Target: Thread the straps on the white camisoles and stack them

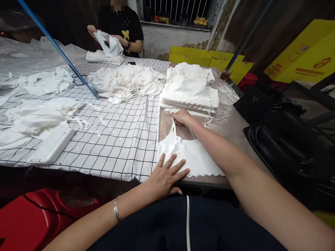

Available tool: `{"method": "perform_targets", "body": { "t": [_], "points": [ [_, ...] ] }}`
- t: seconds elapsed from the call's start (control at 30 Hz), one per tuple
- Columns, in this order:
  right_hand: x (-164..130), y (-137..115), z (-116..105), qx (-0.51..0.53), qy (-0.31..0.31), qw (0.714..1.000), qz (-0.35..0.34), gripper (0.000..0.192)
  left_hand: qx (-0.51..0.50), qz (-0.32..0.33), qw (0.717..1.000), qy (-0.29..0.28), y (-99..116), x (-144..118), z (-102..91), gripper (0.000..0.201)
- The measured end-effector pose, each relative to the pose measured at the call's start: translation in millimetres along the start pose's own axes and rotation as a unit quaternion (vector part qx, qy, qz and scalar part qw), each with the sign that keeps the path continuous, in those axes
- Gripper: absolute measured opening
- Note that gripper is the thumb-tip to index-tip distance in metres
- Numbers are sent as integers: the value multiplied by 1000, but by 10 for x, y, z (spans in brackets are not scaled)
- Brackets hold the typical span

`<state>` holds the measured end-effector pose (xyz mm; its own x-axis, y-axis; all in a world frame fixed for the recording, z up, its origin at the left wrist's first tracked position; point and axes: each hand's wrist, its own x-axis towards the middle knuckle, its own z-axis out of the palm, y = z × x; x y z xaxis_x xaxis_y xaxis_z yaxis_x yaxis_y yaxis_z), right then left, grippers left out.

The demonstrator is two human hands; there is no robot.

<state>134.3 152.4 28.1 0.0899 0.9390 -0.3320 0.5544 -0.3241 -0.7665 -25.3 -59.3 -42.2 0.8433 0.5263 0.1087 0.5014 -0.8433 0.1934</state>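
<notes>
A white strappy camisole top (201, 157) lies flat at the table's near edge, its wavy hem toward me. My left hand (167, 174) rests on its left side with fingers spread. Farther out, my right hand (181, 117) pinches the top's left shoulder strap (173, 127) and holds it stretched away from me; the fingertips are partly hidden. Just beyond the right hand sits a stack of folded white tops (190, 92) with wavy hems, one loose strap hanging off its right side.
Loose white garments (128, 80) lie heaped on the checked cloth (125, 139), with more piles at left beside a white box-like device (53, 146). A blue pole (57, 45) slants across. Black bags (288, 139) stand at right. Opposite, a person (120, 31) holds white fabric.
</notes>
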Motion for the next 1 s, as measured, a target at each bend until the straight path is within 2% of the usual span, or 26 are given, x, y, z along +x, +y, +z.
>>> {"method": "perform_targets", "body": {
  "t": [0.03, 0.1, 0.17, 0.2, 0.27, 0.33, 0.4, 0.47, 0.57, 0.67, 0.73, 0.8, 0.87, 0.93, 1.0],
  "points": [
    [-58, 37, -77, -53, 43, 996, -55, 43, 8, -8, 1000, 0, 5, -1, 5, 74],
    [-273, 225, -282, -123, 128, 967, -182, 38, 23, -22, 999, 4, 14, -12, 24, 76],
    [-613, 601, -499, -131, 182, 934, -279, 31, 34, -33, 999, 4, 26, -39, 46, 78],
    [-814, 851, -589, -144, 194, 921, -305, 33, 38, -38, 999, 0, 34, -58, 48, 79],
    [-1222, 1400, -697, -220, 189, 908, -302, 42, 42, -46, 998, -9, 42, -89, 9, 81],
    [-1562, 1879, -692, -297, 185, 905, -241, 48, 27, -53, 998, -14, 21, -55, -116, 77],
    [-1768, 2159, -604, -348, 183, 897, -202, 50, -15, -74, 997, -12, -45, 128, -314, 59],
    [-1838, 2225, -503, -375, 189, 889, -182, 50, -69, -114, 991, 4, -140, 509, -514, 40],
    [-1834, 2123, -412, -389, 199, 883, -172, 49, -128, -167, 976, 58, -274, 1338, -645, 23],
    [-1896, 2064, -342, -387, 218, 880, -170, 49, -126, -260, 957, 27, -355, 2110, -545, 30],
    [-1975, 2094, -301, -380, 243, 875, -173, 48, -97, -292, 951, 12, -367, 2431, -429, 38],
    [-2020, 2130, -311, -361, 271, 872, -190, 43, -80, -296, 952, 1, -341, 2559, -336, 44],
    [-1969, 2117, -413, -316, 295, 877, -211, 33, -74, -286, 955, 12, -279, 2514, -292, 44],
    [-1783, 2031, -597, -264, 318, 887, -205, 25, -52, -252, 965, 45, -184, 2336, -286, 36],
    [-1475, 1878, -795, -229, 334, 900, -162, 23, -18, -178, 982, 59, -60, 2080, -278, 27]
  ]
}}
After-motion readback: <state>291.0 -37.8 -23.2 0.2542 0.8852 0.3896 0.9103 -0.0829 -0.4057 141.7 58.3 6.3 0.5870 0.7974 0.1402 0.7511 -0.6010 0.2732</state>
